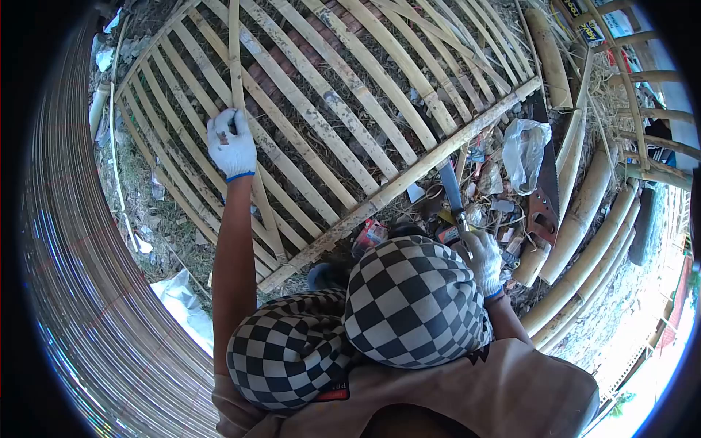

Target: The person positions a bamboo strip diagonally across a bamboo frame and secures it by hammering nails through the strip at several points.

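Note:
My left hand [232,144], in a white work glove with a blue cuff, is closed on a loose bamboo strip [234,55]. That strip lies across the slats of a bamboo panel [336,102] on the ground. My right hand [482,259], also gloved, grips a knife [451,188] beside my knee; its dark blade points away from me, just outside the panel's near rail [438,160]. Part of the handle is hidden in the glove. My knees in checkered trousers [409,299] are bent close to that rail.
A handsaw [544,175] lies at the right by a clear plastic bag [524,153]. Thick bamboo poles [584,219] curve along the right side. Litter and dry grass cover the ground. A wall of thin slats [80,241] stands on the left, near a white plastic bag [182,303].

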Demonstrator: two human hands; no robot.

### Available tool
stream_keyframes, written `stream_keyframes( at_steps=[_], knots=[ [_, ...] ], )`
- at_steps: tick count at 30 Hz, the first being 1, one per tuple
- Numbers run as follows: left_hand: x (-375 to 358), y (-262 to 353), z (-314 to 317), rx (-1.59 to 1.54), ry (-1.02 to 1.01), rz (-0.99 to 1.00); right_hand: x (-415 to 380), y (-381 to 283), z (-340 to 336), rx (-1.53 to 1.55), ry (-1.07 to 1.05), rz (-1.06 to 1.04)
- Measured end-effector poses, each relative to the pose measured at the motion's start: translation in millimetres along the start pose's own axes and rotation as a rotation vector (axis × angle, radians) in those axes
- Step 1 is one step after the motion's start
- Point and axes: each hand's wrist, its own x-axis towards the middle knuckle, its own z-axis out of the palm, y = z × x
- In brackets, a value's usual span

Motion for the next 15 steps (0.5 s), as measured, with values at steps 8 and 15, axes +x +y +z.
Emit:
stream_keyframes(
  at_steps=[8,15],
  knots=[
    [1.6,2.9,0.3,-0.033,-0.018,-0.011,-5.9,61.7,-20.3,-0.125,-0.230,0.209],
    [-0.3,-2.3,6.3,-0.003,0.106,0.059,-17.4,73.9,-22.9,-0.269,-0.384,0.292]
  ],
)
